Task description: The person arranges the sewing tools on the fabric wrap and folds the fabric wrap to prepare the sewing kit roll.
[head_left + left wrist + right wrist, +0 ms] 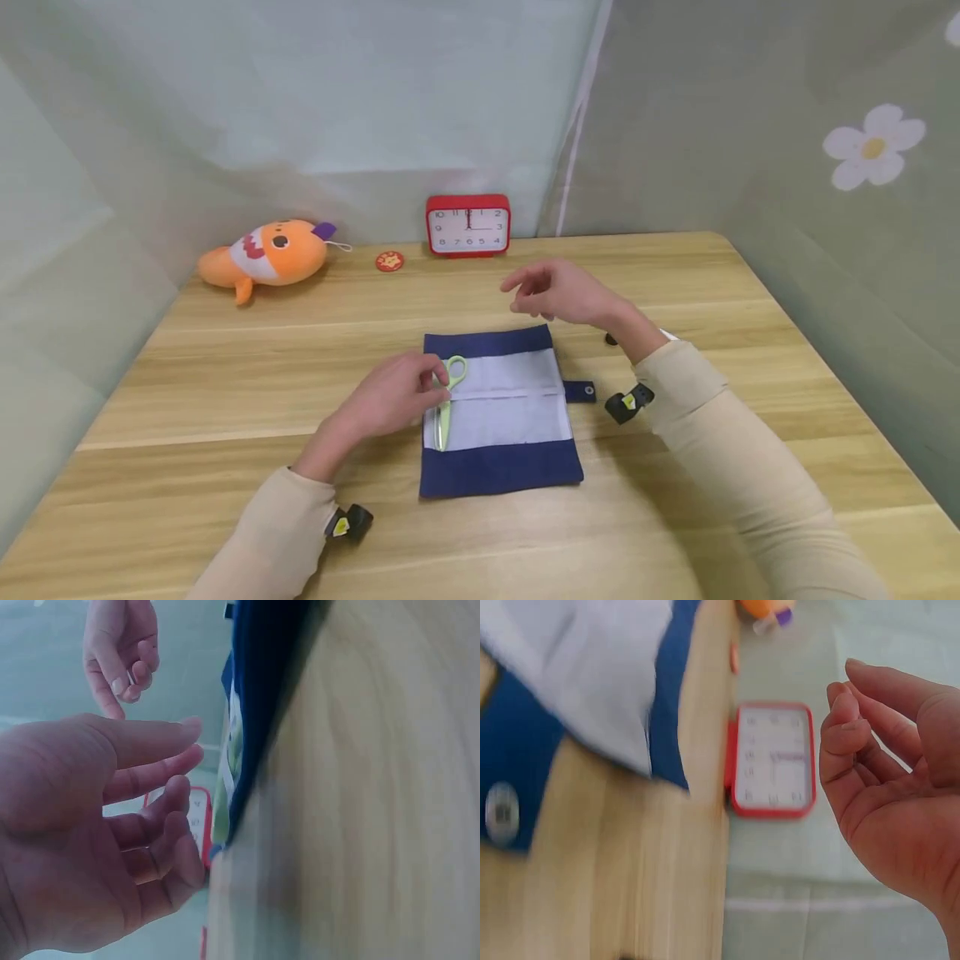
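A navy fabric pouch with a pale lining lies unfolded on the table, its snap strap pointing right. Along the pouch's left side rest light green scissors, handle loops toward the back. My left hand hovers beside them, overlapping part of the scissors in the head view. In the left wrist view its loosely bent fingers hold nothing. Beyond the pouch's back right corner, my right hand is raised in the air. The right wrist view shows its fingers relaxed, with nothing in them.
A red clock stands at the table's back edge. To its left are a round red badge and an orange plush toy. A small dark round thing lies partly hidden by my right forearm. Cloth walls surround the table.
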`<state>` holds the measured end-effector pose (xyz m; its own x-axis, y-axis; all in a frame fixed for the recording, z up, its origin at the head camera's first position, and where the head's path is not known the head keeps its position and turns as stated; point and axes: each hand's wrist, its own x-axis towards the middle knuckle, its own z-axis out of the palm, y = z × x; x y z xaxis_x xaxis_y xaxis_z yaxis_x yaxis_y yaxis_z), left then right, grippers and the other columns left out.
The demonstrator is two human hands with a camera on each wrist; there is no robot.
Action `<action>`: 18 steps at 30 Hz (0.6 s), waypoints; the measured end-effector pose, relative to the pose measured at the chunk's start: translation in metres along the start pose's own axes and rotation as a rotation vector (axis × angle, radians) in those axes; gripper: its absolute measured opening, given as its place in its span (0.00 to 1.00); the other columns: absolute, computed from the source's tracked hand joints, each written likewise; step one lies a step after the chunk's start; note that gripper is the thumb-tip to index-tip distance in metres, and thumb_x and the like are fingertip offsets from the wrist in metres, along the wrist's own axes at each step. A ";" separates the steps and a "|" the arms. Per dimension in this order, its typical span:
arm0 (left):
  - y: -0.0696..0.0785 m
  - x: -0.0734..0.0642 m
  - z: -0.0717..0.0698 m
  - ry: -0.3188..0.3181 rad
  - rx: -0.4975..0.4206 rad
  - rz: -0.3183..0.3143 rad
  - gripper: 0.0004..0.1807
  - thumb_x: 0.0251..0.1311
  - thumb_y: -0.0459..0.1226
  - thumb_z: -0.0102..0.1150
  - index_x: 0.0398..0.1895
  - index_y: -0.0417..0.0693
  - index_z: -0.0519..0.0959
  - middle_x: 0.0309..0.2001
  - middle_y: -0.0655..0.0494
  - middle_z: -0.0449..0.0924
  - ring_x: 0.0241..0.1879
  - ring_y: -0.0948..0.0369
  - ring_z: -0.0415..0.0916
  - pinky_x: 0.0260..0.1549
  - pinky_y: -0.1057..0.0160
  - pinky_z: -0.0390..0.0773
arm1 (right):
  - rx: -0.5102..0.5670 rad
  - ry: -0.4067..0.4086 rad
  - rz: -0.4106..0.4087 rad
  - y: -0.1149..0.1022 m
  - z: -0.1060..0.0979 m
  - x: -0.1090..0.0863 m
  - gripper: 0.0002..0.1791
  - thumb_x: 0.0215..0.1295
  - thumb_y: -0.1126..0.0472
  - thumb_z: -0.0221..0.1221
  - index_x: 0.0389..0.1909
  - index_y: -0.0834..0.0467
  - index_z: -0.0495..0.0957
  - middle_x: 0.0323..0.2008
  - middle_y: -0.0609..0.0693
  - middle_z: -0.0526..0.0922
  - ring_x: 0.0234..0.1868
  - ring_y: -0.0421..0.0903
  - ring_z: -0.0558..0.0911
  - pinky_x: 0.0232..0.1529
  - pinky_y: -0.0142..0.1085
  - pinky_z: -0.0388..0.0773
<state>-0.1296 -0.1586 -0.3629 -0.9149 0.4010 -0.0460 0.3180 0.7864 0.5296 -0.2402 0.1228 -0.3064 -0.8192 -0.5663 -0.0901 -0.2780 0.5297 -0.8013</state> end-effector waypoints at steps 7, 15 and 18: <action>0.008 0.005 0.004 0.028 0.058 0.017 0.06 0.64 0.36 0.72 0.42 0.47 0.89 0.32 0.56 0.78 0.34 0.59 0.72 0.37 0.60 0.73 | 0.032 0.107 0.072 0.028 -0.031 -0.021 0.17 0.73 0.60 0.64 0.60 0.57 0.83 0.37 0.56 0.82 0.28 0.45 0.76 0.31 0.36 0.75; 0.009 0.009 0.010 0.003 0.082 0.033 0.05 0.63 0.36 0.73 0.40 0.47 0.90 0.30 0.59 0.79 0.34 0.61 0.71 0.38 0.60 0.72 | 0.027 0.224 0.236 0.073 -0.062 -0.060 0.23 0.75 0.54 0.64 0.65 0.59 0.79 0.38 0.50 0.83 0.33 0.46 0.79 0.38 0.40 0.79; 0.008 0.009 0.011 -0.004 0.081 0.036 0.05 0.63 0.36 0.73 0.41 0.47 0.90 0.29 0.59 0.77 0.33 0.61 0.70 0.37 0.61 0.71 | 0.011 0.250 0.287 0.092 -0.075 -0.078 0.24 0.76 0.55 0.62 0.67 0.62 0.77 0.36 0.49 0.82 0.33 0.45 0.78 0.39 0.40 0.79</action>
<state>-0.1325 -0.1431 -0.3683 -0.9018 0.4310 -0.0316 0.3695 0.8068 0.4610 -0.2395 0.2631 -0.3285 -0.9606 -0.2236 -0.1652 -0.0155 0.6366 -0.7711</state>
